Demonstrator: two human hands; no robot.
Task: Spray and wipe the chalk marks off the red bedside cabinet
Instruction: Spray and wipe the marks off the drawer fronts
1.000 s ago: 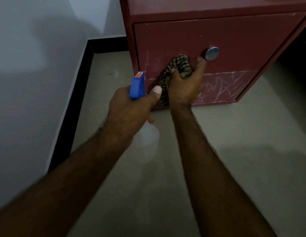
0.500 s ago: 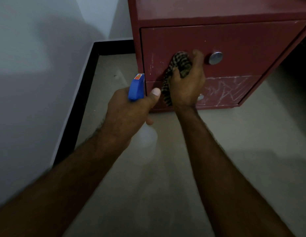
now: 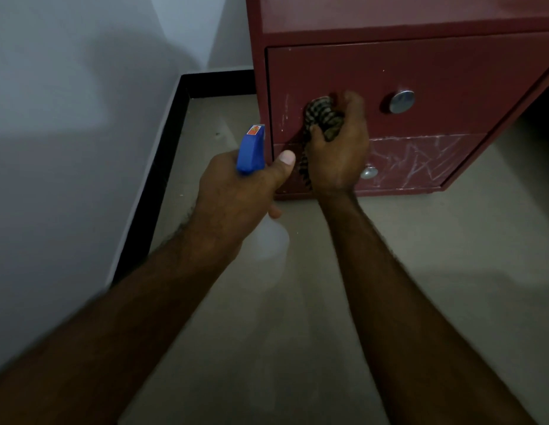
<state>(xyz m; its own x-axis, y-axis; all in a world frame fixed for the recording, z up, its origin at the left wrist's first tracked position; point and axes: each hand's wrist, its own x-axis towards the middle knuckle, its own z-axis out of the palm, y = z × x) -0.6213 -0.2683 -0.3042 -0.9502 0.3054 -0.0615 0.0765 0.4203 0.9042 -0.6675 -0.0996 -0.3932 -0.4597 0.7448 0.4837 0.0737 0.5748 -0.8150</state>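
Standing on the floor (image 3: 435, 271) by the wall (image 3: 67, 118) corner, the cabinet (image 3: 405, 13) bears faint chalk (image 3: 286, 111) at its top drawer's (image 3: 466, 75) left edge. The right hand (image 3: 337, 151) grips a bunched cloth (image 3: 322, 116) against that drawer, which may only smear chalk if dry; the left hand (image 3: 236, 194) grips the bottle (image 3: 251, 151), whose stray squeeze could miss.

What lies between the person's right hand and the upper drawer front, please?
The head view shows a bunched checked cloth there: the right hand grips it against the upper drawer front, left of the round knob.
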